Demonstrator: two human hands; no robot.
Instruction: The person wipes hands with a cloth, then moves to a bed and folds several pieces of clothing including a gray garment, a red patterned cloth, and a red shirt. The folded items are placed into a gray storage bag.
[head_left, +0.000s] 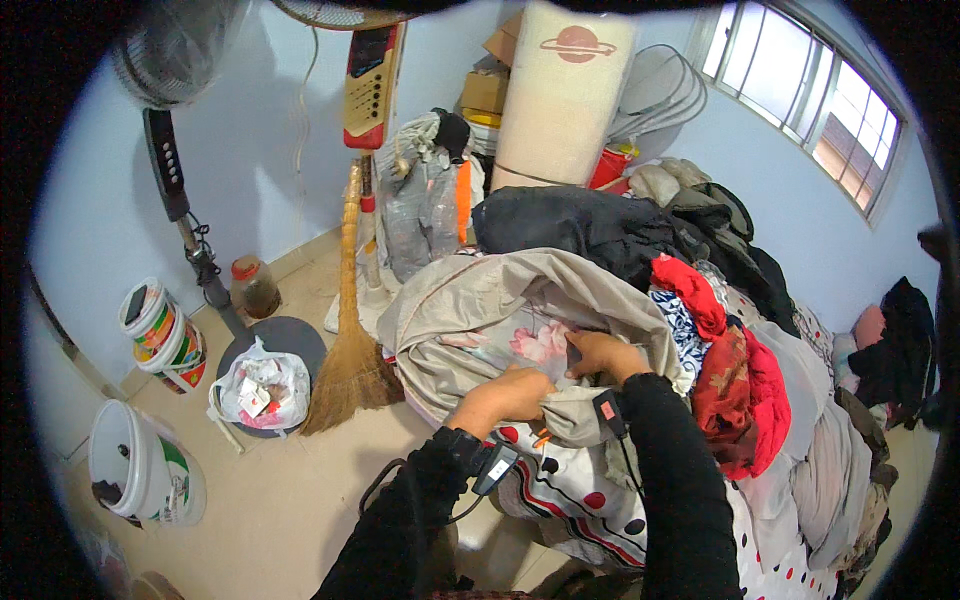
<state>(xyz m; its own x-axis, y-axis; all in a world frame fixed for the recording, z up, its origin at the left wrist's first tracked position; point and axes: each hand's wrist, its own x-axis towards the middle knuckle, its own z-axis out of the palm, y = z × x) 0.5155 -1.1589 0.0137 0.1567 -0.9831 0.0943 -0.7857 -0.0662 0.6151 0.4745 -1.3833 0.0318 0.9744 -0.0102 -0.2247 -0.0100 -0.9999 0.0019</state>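
Note:
A large beige cloth cover or bag (450, 292) lies before me with its mouth spread wide. Pale fabric with pink printed flowers (540, 341) shows inside it. My left hand (514, 397) grips the near edge of the beige cloth, its fingertips hidden in the folds. At the right side of the mouth, my right hand (604, 356) reaches in with thumb and fingers curved around a small dark grey patch. Whether it pinches cloth there is unclear. Below both hands hangs a white polka-dot cloth (592, 499) with red and black stripes.
Red garments (761, 405) and dark clothing (577, 225) are heaped to the right and behind. At left stand a straw broom (349, 360), a pedestal fan (169, 172), a plastic bag of rubbish (266, 386) and white buckets (124, 457). A wrapped roll (562, 97) leans at the back.

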